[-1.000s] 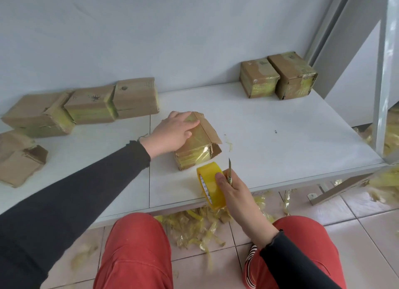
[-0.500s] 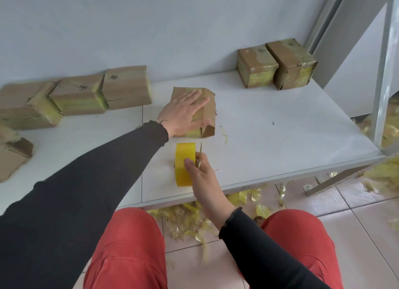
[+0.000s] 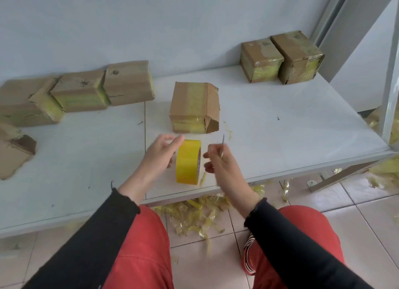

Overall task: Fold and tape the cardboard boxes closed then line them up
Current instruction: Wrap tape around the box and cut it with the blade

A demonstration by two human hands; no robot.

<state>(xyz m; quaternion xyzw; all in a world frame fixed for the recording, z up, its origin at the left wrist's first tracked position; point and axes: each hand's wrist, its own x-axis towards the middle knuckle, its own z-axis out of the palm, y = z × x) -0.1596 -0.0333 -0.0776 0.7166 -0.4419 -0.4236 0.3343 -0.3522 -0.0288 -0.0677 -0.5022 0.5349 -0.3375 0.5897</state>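
Observation:
A brown cardboard box (image 3: 194, 107) with yellow tape on it stands in the middle of the white table (image 3: 280, 141); a flap at its right front corner sticks out loose. In front of it a yellow tape roll (image 3: 187, 161) stands on its edge, with no hand gripping it. My left hand (image 3: 160, 157) is just left of the roll, its fingers stretched toward the roll's top; the motion blur hides whether they touch. To the right of the roll, my right hand (image 3: 220, 165) pinches a thin metal blade (image 3: 222, 145) that points up.
Two taped boxes (image 3: 280, 57) sit side by side at the back right. Three more boxes (image 3: 86, 92) line the wall at the back left, and a flattened one (image 3: 13, 152) lies at the far left. Yellow tape scraps (image 3: 198, 215) litter the tiled floor under the table edge.
My left hand came off the box and drew back to the tape roll. My right hand let go of the roll and shifted to its right, still holding the blade.

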